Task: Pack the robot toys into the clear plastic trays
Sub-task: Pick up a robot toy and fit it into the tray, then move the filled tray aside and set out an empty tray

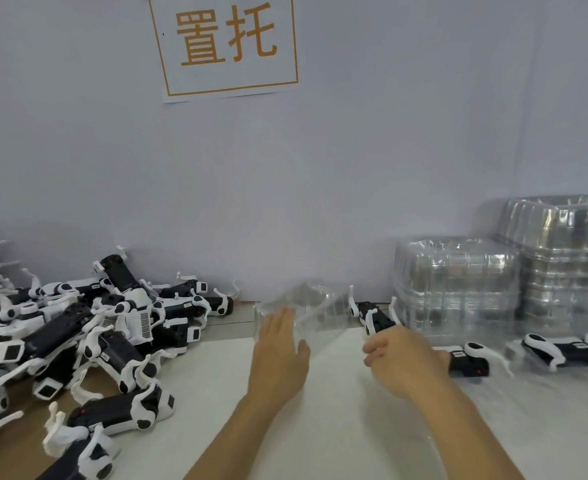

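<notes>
Toy packing workshop, heaped robot toys point(78, 327), stacked clear trays point(458, 282), wall sign point(226, 43)

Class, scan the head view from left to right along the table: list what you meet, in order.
Toy pile → left hand on the clear tray → right hand → shorter tray stack → taller tray stack.

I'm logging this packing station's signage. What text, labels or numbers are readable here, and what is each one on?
"置托" in orange, inside an orange frame: white paper sign on the wall.
Barcode-style stickers on the robot toys in the left pile: too small and blurred to read.
Small labels on the toys at right: unreadable.
Clear plastic trays: no text visible.
</notes>
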`<action>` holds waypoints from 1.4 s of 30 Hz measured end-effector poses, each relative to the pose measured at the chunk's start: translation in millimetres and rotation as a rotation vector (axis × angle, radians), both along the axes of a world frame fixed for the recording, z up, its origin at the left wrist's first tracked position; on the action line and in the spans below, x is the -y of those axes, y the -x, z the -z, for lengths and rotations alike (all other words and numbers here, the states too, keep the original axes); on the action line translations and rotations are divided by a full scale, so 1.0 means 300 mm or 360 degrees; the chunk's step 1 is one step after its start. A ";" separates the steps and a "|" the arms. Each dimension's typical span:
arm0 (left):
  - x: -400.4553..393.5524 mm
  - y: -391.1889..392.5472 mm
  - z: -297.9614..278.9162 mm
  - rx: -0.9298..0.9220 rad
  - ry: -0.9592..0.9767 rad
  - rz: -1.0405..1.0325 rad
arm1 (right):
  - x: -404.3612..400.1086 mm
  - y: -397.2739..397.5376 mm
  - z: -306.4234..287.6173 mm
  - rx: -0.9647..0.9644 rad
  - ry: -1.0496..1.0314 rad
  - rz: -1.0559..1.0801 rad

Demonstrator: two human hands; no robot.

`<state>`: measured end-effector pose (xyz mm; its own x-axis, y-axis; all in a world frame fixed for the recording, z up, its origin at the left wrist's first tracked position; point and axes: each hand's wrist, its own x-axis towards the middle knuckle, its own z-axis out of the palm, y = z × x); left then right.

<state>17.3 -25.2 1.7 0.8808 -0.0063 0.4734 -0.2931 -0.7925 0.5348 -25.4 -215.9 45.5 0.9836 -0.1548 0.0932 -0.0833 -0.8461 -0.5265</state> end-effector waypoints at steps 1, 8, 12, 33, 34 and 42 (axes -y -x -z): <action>0.008 -0.025 -0.002 -0.0095 -0.0171 -0.0021 | 0.017 -0.002 -0.007 -0.0035 -0.0007 0.0062; 0.000 -0.109 -0.060 -0.0174 -0.0821 -0.0408 | -0.037 0.002 -0.003 0.0331 0.0107 0.0079; 0.000 -0.041 -0.106 0.0019 -0.0478 -0.0442 | -0.094 0.015 -0.017 0.0466 -0.0367 -0.0069; -0.067 0.191 -0.241 0.0086 0.1072 0.0083 | -0.123 0.091 -0.132 0.0021 -0.1907 -0.0308; -0.072 0.187 -0.237 0.0101 0.1078 0.0039 | -0.116 0.087 -0.127 0.0077 -0.1851 -0.0228; -0.248 0.144 -0.165 0.0312 0.0435 -0.0457 | 0.019 0.069 -0.122 0.0480 -0.1900 0.0165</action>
<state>-25.9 49.2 51.3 0.7219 0.3741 0.5822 -0.1987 -0.6938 0.6922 -46.2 -221.5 82.2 0.9252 -0.3745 0.0607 0.1372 0.1811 -0.9739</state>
